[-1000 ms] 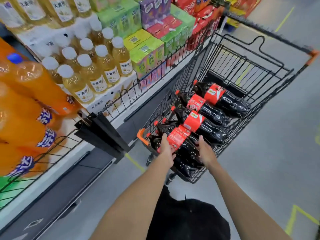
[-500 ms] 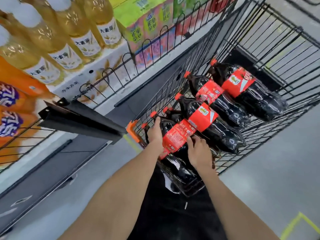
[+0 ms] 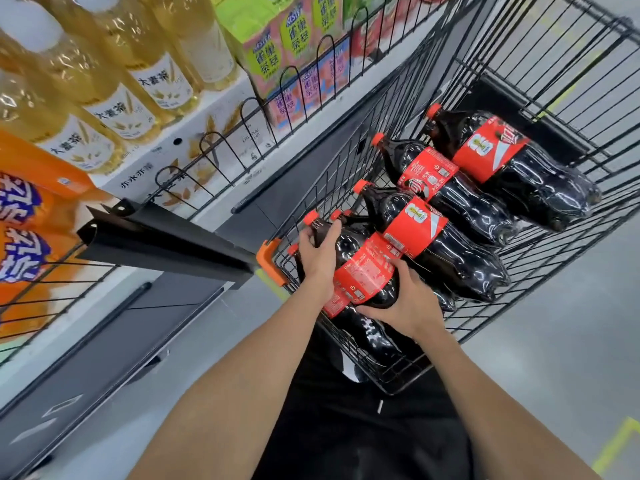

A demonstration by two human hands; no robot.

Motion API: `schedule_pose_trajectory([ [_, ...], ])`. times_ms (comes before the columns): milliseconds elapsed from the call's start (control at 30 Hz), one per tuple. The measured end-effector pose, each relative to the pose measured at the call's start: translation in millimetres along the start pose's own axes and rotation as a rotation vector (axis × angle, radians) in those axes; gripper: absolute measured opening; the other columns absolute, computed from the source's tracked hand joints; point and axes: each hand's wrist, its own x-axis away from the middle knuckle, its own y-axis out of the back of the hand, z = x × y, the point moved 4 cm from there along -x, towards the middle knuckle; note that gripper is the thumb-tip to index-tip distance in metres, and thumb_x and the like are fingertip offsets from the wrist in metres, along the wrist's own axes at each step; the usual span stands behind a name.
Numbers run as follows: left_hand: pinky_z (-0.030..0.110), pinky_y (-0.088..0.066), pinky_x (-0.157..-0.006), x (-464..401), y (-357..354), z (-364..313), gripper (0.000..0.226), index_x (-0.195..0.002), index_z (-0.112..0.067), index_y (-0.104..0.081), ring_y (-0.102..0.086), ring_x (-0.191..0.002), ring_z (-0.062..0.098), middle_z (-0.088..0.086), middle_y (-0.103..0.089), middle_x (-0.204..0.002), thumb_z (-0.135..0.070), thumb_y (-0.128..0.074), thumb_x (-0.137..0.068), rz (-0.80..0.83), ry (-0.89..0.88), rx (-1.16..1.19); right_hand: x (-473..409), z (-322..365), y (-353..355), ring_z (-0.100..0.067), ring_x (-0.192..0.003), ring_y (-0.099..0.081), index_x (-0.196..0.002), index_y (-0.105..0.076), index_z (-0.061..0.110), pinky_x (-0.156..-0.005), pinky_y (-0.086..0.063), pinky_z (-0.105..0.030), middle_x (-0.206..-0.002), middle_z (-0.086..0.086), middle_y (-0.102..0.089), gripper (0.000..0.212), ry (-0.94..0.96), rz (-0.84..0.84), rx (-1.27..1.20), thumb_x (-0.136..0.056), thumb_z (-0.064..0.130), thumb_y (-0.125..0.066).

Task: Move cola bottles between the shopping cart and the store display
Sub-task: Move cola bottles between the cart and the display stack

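Several large cola bottles with red labels and red caps lie side by side in a black wire shopping cart (image 3: 540,268). My left hand (image 3: 317,254) grips the neck end of the nearest cola bottle (image 3: 363,271). My right hand (image 3: 403,299) holds the same bottle from the right, fingers curled under its lower body just below the label. Beyond it lie a second cola bottle (image 3: 436,244), a third (image 3: 450,188) and a fourth (image 3: 509,164). More red caps show beside the held bottle's neck, their bottles mostly hidden.
The store display shelf (image 3: 221,188) runs along the left with a low wire fence, carrying yellow tea bottles (image 3: 114,98), green drink cartons (image 3: 277,39) and orange soda bottles (image 3: 24,220). A black bracket (image 3: 162,240) juts out toward the cart's orange corner (image 3: 272,261). Grey floor lies right.
The view has closed in on the cart. My right hand has slid from the bottle's side to under its lower body, and my left hand has wrapped round its neck end.
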Motion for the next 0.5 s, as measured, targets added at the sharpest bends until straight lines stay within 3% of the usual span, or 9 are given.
schedule_pose_trajectory([
  [100, 0.047, -0.05, -0.107, 27.1, -1.2, -31.1, 0.052, -0.133, -0.027, -0.06, -0.064, -0.119, 0.02, -0.002, -0.065, -0.131, -0.054, -0.075, -0.091, 0.07, -0.148, -0.044, 14.7, 12.4, 15.5, -0.024, -0.111, -0.064, -0.143, -0.03, 0.034, -0.094, -0.054, -0.046, -0.132, -0.001, -0.06, 0.117, 0.024, -0.097, -0.188, -0.05, 0.092, -0.07],
  [167, 0.044, -0.052, -0.102, 47.3, -0.9, -51.4, 0.041, -0.126, -0.023, -0.068, -0.069, -0.115, 0.02, 0.0, -0.072, -0.124, -0.053, -0.063, -0.099, 0.12, -0.207, 0.056, 26.3, 25.7, 30.2, -0.014, -0.11, -0.063, -0.139, -0.034, 0.039, -0.091, -0.05, -0.036, -0.129, 0.008, -0.061, 0.111, 0.034, -0.168, -0.319, -0.049, 0.091, -0.073],
  [267, 0.038, -0.054, -0.097, 81.3, 9.7, -68.5, 0.05, -0.125, -0.018, -0.072, -0.072, -0.114, 0.019, 0.003, -0.077, -0.123, -0.056, -0.048, -0.105, 0.169, -0.147, 0.279, 48.6, 56.7, 61.3, -0.001, -0.104, -0.06, -0.133, -0.034, 0.046, -0.088, -0.043, -0.022, -0.121, 0.02, -0.061, 0.104, 0.052, -0.234, -0.445, -0.048, 0.088, -0.077],
  [367, 0.036, -0.059, -0.082, 120.8, 17.6, -68.6, 0.059, -0.114, -0.031, -0.078, -0.077, -0.105, 0.018, -0.002, -0.081, -0.11, -0.072, -0.038, -0.101, 0.241, 0.002, 0.358, 71.0, 88.7, 90.6, 0.013, -0.104, -0.058, -0.13, -0.034, 0.05, -0.085, -0.043, -0.014, -0.115, 0.029, -0.061, 0.102, 0.09, -0.22, -0.521, -0.045, 0.088, -0.076],
  [433, 0.03, -0.062, -0.069, 139.9, 25.5, -68.6, 0.062, -0.093, -0.04, -0.085, -0.08, -0.089, 0.012, -0.004, -0.083, -0.1, -0.077, -0.036, -0.099, 0.262, 0.026, 0.416, 83.3, 109.4, 101.5, 0.013, -0.106, -0.059, -0.131, -0.036, 0.05, -0.087, -0.045, -0.013, -0.117, 0.027, -0.063, 0.102, 0.134, -0.191, -0.553, -0.046, 0.084, -0.08],
  [500, 0.03, -0.064, -0.069, 157.7, 40.1, -75.0, 0.061, -0.094, -0.039, -0.084, -0.08, -0.085, 0.012, -0.002, -0.083, -0.099, -0.079, -0.038, -0.097, 0.191, -0.018, 0.473, 94.2, 127.4, 104.4, 0.007, -0.11, -0.061, -0.133, -0.038, 0.044, -0.091, -0.046, -0.017, -0.121, 0.021, -0.064, 0.102, 0.2, -0.132, -0.572, -0.048, 0.076, -0.084],
])
